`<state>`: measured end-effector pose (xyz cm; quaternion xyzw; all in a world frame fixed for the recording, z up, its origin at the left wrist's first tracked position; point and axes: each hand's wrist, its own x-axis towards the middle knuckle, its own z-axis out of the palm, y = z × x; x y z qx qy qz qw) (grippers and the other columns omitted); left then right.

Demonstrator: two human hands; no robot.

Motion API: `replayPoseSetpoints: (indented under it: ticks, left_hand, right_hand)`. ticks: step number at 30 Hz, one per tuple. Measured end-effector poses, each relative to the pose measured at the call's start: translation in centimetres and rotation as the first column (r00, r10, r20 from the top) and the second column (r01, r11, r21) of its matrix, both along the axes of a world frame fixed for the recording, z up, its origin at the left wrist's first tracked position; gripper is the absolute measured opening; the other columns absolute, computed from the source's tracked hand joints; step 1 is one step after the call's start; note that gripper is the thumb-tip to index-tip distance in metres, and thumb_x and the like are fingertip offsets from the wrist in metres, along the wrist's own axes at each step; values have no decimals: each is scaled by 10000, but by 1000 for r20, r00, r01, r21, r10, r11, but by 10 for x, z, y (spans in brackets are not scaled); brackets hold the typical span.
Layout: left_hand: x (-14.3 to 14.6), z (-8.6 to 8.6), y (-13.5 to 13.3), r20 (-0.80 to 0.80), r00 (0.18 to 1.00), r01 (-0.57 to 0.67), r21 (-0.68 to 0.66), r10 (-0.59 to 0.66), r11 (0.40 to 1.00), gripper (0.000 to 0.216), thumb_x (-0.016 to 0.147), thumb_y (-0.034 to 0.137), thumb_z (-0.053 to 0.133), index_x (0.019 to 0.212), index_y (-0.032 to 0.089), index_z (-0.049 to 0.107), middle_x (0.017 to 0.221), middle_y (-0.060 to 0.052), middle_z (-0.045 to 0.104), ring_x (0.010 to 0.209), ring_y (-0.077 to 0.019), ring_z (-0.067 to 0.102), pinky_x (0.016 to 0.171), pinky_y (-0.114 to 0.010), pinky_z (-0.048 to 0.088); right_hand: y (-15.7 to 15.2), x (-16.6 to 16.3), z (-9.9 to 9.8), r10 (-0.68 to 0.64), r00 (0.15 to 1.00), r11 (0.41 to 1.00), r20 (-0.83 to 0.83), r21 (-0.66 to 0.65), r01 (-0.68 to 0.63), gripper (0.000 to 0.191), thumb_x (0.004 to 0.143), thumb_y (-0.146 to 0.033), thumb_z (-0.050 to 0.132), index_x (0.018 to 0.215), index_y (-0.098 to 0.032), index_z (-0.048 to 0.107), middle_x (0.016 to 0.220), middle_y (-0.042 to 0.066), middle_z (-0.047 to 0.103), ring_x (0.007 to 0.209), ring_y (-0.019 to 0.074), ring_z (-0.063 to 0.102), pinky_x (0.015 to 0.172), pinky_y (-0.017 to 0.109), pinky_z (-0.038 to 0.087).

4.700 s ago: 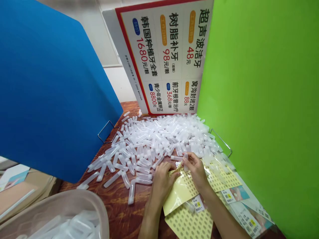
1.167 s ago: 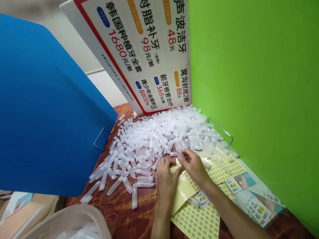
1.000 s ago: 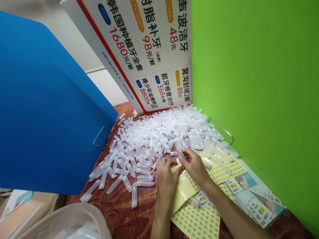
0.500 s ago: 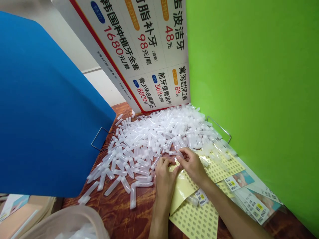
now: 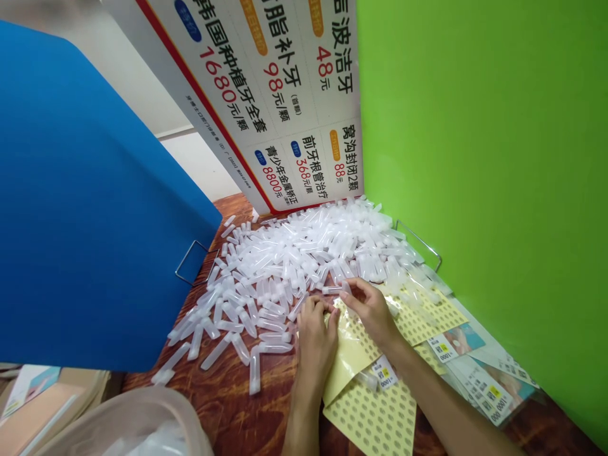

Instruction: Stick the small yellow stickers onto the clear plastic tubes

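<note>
My left hand [image 5: 317, 335] is closed on the upper left corner of a yellow sticker sheet [image 5: 349, 354], its fingers curled over the edge. The sheet is bent and carries rows of small dark oval stickers. Just to the right, my right hand [image 5: 373, 310] pinches a small translucent plastic tube [image 5: 346, 289] between thumb and fingertips. Whether a sticker is on a fingertip is too small to tell. Beyond both hands spreads a large heap of white capped tubes [image 5: 304, 247]. A second dotted sheet [image 5: 375, 418] lies beneath the bent one.
A blue board [image 5: 95, 209] stands at left, a green board [image 5: 484, 145] at right, and a printed price sign [image 5: 304, 158] behind. A plastic tub [image 5: 185, 411] holding tubes is at lower left. More sticker packs [image 5: 494, 386] lie on the wooden table [image 5: 223, 411] at right.
My right hand has moved slightly up and right, away from my left hand, with the tube at its fingertips. My left thumb has drawn in toward its fingers.
</note>
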<state>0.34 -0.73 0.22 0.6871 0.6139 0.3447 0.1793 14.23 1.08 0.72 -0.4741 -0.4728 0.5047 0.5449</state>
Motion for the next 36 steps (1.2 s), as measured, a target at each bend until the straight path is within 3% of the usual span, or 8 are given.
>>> replayPoseSetpoints:
  ticks: [6, 12, 15, 18, 23, 28, 32, 36]
  left_hand:
    - [-5, 1, 2, 158, 987, 34, -54, -25, 998, 166, 956, 284, 522, 839, 210, 612, 1095, -74, 586, 1091, -252, 572, 958, -410, 463]
    - [-11, 3, 7, 417, 908, -19, -35, 32, 999, 283, 939, 445, 569, 854, 189, 657, 1111, -87, 558, 1008, -210, 599, 838, -299, 520]
    - [-11, 4, 6, 496, 868, -20, 16, 10, 1000, 318, 908, 492, 613, 835, 186, 663, 1116, -87, 546, 1049, -217, 593, 845, -286, 525]
    - [-7, 6, 3, 527, 849, 20, 49, -43, 999, 316, 902, 496, 631, 840, 189, 673, 1139, -90, 541, 1110, -228, 578, 880, -288, 521]
    - [-1, 9, 2, 553, 829, 93, 10, -84, 996, 282, 920, 459, 630, 871, 194, 714, 1134, -88, 554, 1162, -229, 551, 958, -299, 477]
    - [-4, 3, 5, 641, 761, 121, 7, -97, 993, 287, 925, 451, 633, 907, 186, 743, 1118, -80, 576, 1121, -226, 559, 993, -309, 440]
    - [-6, -3, 6, 708, 699, 136, 5, -99, 991, 254, 935, 421, 630, 931, 200, 756, 1148, -68, 577, 1149, -226, 546, 1021, -310, 411]
    - [-4, -2, 5, 708, 697, 179, -14, -117, 984, 250, 941, 411, 626, 960, 209, 772, 1159, -68, 575, 1168, -229, 535, 1023, -308, 406]
  right_hand:
    - [2, 0, -4, -98, 995, 992, -34, -80, 95, 513, 868, -467, 657, 1316, -226, 588, 826, 8, 609, 738, 200, 591, 627, 301, 480]
    - [2, -2, -5, -110, 989, 991, -102, -83, 102, 428, 868, -512, 661, 1171, -213, 615, 885, 51, 673, 811, 218, 649, 630, 295, 511]
    - [2, -2, -5, -116, 983, 991, -139, -82, 106, 413, 858, -511, 683, 1124, -209, 593, 848, 34, 669, 692, 177, 610, 582, 278, 490]
    - [2, -2, -5, -125, 977, 989, -171, -93, 111, 398, 853, -495, 698, 1101, -214, 563, 840, 9, 653, 603, 143, 565, 559, 273, 478]
    - [3, 1, -7, -144, 954, 987, -264, -105, 120, 357, 868, -472, 680, 1069, -228, 513, 833, -4, 634, 629, 159, 611, 604, 308, 530]
    - [3, 2, -6, -137, 921, 989, -364, -107, 104, 216, 860, -330, 618, 1023, -234, 513, 921, -6, 593, 649, 152, 616, 562, 301, 541]
    - [3, 2, -5, -141, 914, 988, -380, -111, 106, 194, 841, -292, 592, 1014, -238, 524, 911, -14, 570, 643, 143, 600, 544, 292, 531]
    - [3, 2, -5, -143, 911, 988, -388, -108, 109, 198, 839, -288, 595, 1019, -240, 526, 918, -14, 570, 648, 142, 600, 546, 292, 528]
